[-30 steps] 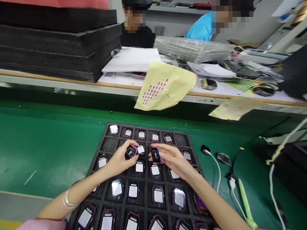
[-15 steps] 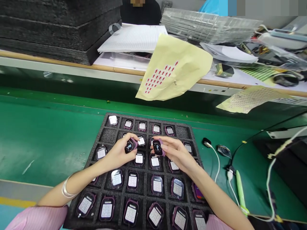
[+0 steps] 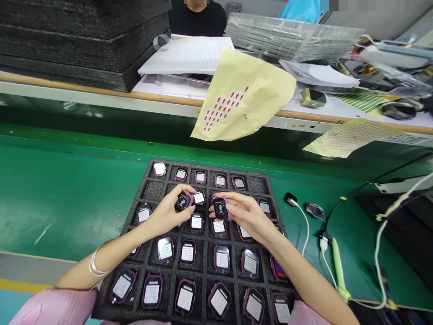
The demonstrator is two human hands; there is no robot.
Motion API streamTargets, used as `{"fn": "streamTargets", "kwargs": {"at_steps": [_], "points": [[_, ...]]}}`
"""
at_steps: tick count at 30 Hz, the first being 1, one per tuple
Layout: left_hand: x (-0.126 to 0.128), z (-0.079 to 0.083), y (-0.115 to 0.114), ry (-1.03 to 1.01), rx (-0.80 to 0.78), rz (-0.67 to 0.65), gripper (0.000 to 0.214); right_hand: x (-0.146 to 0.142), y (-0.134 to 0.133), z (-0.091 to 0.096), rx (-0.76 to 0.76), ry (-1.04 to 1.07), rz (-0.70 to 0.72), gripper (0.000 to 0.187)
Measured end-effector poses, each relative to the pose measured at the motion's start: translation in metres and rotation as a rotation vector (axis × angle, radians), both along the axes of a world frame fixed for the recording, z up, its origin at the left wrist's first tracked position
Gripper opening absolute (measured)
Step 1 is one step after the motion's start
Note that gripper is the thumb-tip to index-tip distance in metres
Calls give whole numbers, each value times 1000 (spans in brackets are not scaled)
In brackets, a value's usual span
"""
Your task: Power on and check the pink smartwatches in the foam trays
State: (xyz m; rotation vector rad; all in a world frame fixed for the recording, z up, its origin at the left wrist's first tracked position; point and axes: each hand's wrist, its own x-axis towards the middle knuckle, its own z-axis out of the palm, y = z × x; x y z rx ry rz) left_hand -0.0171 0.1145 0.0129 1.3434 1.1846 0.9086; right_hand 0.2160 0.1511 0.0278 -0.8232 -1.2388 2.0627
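A black foam tray lies on the green belt, its pockets filled with several purple-cased watch bodies bearing white labels. My left hand is closed on one purple watch body with a lit dark screen, held just above the tray's middle. My right hand is closed on a second purple watch body, screen up, close beside the first. The two watches are a few centimetres apart.
White charging cables and a green pen lie right of the tray. A yellow sticker sheet hangs over the far bench edge. Black foam slabs are stacked at far left. Two people sit beyond the bench.
The view tilted down after the first frame, showing more of the tray's near rows. Both hands stay over the tray's middle with their watches, shifting only slightly.
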Motion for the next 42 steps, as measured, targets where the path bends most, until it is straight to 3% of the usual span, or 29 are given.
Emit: {"fn": "streamTargets", "kwargs": {"at_steps": [3, 7, 14, 33, 42], "points": [[2, -2, 0, -164, -116, -74, 46, -1, 1, -2, -79, 34, 23, 34], [5, -7, 0, -327, -163, -143, 48, -1, 2, -4, -151, 61, 13, 37], [6, -6, 0, -406, -235, -146, 45, -5, -4, -6, -104, 19, -81, 38], [8, -3, -2, -390, -207, -177, 43, -8, -13, -7, 108, -156, -113, 35], [6, -8, -3, -137, -102, -99, 46, -6, -15, -12, 121, -76, 44, 70]]}}
